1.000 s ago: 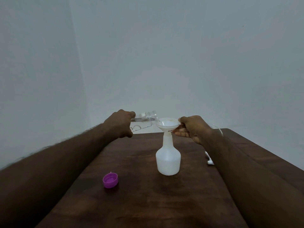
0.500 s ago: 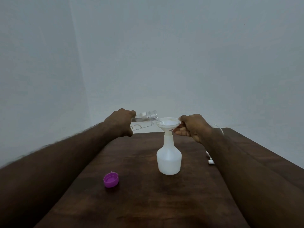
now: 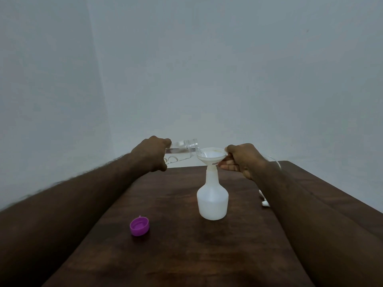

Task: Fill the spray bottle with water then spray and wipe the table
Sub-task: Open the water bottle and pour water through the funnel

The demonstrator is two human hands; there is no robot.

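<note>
While the left hand [image 3: 150, 154] grips a tipped clear bottle [image 3: 182, 151] at the funnel [image 3: 211, 156], the right hand [image 3: 243, 159] pinches the funnel's rim atop the spray bottle [image 3: 212, 200].

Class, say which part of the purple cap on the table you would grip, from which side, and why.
Pinch the purple cap across its round side wall, coming straight down from above. It lies open side up on the table, low, with bare wood all round, so thumb and finger should fit either side.
</note>
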